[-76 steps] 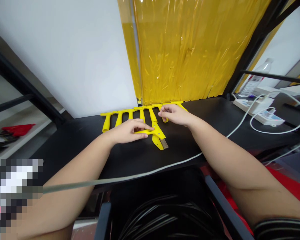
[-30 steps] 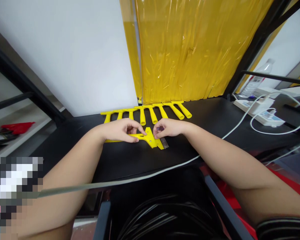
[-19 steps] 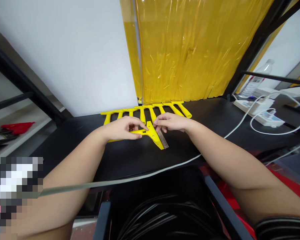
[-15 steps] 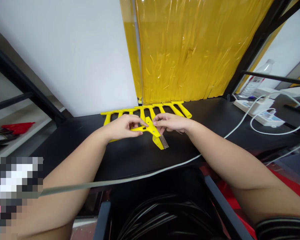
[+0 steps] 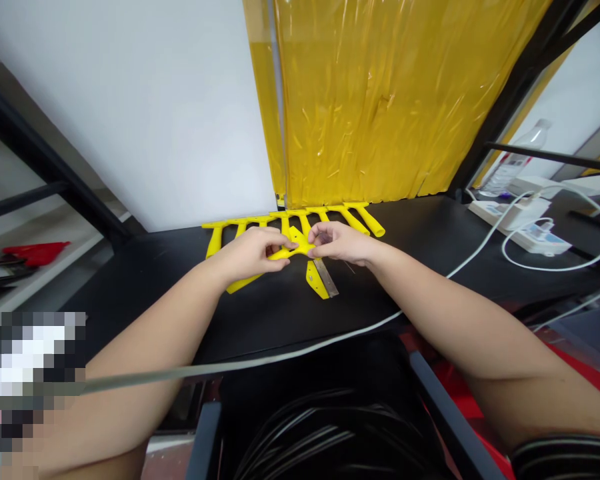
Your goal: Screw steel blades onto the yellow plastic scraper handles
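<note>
My left hand (image 5: 253,252) is closed round the grip of a yellow plastic scraper handle (image 5: 295,235), held just above the black table. At the handle's wide, flat end, my right hand (image 5: 343,241) pinches it between thumb and fingers. Below the hands lie a yellow plate with small holes (image 5: 317,280) and a thin metal blade (image 5: 329,279) along its right edge. Behind them, several similar yellow handles (image 5: 359,220) stand in a row at the table's back. Another yellow piece (image 5: 244,284) shows partly under my left wrist.
A white cable (image 5: 310,345) runs across the table's front edge. To the right are a power strip (image 5: 535,233) with plugs and a clear bottle (image 5: 510,163). Yellow film (image 5: 380,100) and a white panel (image 5: 180,113) rise behind the black table (image 5: 275,317).
The held handle has tilted, so its wide end now shows more edge-on and sits slightly higher. My right fingers have shifted along that end, leaving more of the blade below visible.
</note>
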Motion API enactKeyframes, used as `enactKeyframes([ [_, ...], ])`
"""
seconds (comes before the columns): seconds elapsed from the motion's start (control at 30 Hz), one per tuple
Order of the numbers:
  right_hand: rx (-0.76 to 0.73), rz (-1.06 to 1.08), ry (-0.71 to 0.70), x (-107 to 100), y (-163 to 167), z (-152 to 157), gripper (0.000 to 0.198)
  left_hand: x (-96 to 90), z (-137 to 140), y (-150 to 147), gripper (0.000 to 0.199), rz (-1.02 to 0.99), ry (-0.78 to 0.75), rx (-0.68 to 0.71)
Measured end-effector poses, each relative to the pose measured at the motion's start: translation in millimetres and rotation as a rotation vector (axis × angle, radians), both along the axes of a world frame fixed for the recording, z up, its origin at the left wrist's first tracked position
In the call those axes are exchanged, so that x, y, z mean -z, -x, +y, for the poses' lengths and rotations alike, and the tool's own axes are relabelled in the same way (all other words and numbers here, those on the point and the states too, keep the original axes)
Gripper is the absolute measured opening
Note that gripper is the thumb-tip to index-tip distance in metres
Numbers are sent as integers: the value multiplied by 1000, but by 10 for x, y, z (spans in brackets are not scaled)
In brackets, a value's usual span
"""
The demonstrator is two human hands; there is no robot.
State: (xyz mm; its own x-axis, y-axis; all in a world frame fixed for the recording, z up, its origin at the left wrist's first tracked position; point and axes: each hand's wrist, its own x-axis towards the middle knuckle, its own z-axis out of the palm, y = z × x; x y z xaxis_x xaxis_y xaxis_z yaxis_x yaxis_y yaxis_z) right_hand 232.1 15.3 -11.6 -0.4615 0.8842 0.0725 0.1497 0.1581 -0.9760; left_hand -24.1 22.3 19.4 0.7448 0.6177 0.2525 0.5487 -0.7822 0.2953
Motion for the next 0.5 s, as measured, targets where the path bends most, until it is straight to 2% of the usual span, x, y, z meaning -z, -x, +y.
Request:
enactKeyframes([
  [0.1,-25,-77,-79,-13,-10,16,26,-2,-1,-10,32,29,-49,-9],
  [0.23,-60,-208,-259,-8,-50,60,20,-17,-16,-14,32,45,-76,-29],
  [0.37,11,-287,-432,-64,-123,74,15,-53,-40,2,32,53,-68,-97],
  [0.43,-11,-322,-416,-95,-156,66,13,-73,-39,18,33,54,-54,-189],
  [0.5,-103,-386,-347,-103,-163,55,13,-87,-25,39,36,58,-41,-301],
])
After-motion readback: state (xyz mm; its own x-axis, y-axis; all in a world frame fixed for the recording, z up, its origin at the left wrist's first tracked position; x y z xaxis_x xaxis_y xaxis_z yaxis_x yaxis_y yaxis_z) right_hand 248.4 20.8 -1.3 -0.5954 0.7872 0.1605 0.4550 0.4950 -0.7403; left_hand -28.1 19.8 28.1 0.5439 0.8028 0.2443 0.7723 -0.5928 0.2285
